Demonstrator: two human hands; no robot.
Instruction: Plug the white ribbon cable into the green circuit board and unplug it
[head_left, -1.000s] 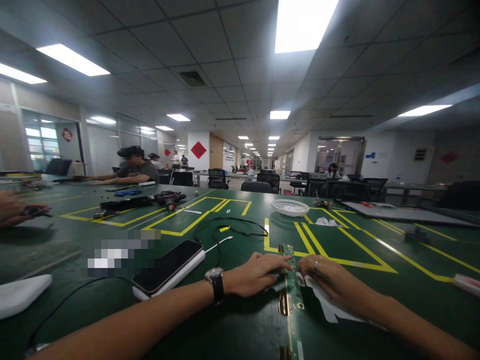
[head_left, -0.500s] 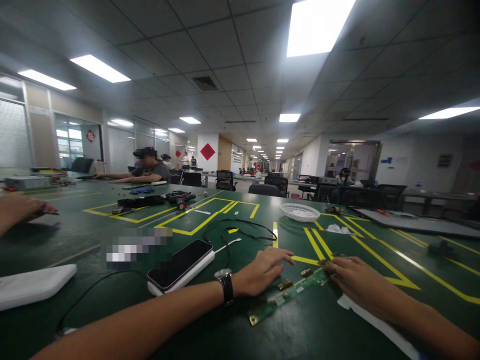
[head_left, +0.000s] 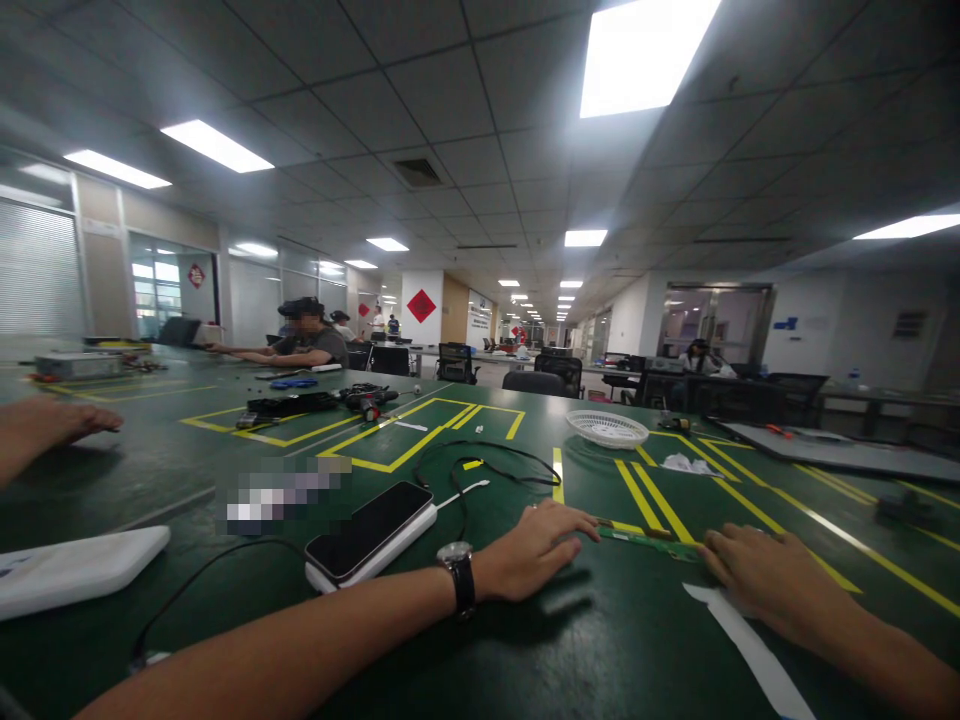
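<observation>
A narrow green circuit board (head_left: 651,541) spans the space between my two hands, seen nearly edge-on. Its right end is gripped by my right hand (head_left: 776,572), whose curled fingers hide that end. My left hand (head_left: 534,548), with a wristwatch (head_left: 459,580) on the wrist, has its fingers stretched out and the thumb apart. Its fingertips reach the board's left end; whether they press on it I cannot tell. A strip of white paper (head_left: 750,645) lies below my right hand.
Left of my left hand, a phone (head_left: 371,530) rests on a white block beside a black cable (head_left: 517,478). Farther back are a white basket (head_left: 607,428) and crumpled paper (head_left: 686,464). Another person's hand (head_left: 67,430) is at the left edge. Yellow tape (head_left: 654,500) marks the green table.
The circuit board has swung from slanting toward me to lying across between my hands. Its near end has moved away from me, and my right hand has shifted slightly right.
</observation>
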